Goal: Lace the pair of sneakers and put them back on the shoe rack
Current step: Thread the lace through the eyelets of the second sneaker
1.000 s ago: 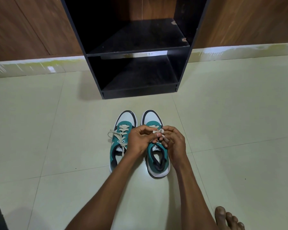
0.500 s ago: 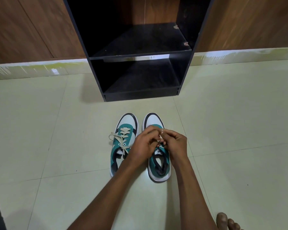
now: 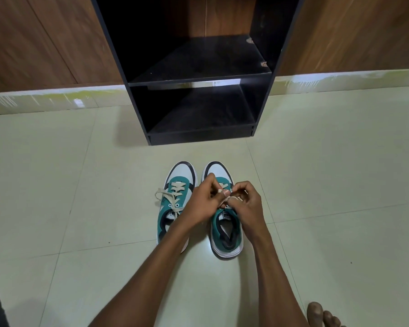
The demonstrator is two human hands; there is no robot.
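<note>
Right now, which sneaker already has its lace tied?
The left sneaker: its bow lies finished and untouched. The right sneaker has both hands on its lace.

Your single head camera looks forward and down, close over your hands (image 3: 222, 201), toward the floor (image 3: 57, 185) and shoe rack (image 3: 198, 90) beyond.
</note>
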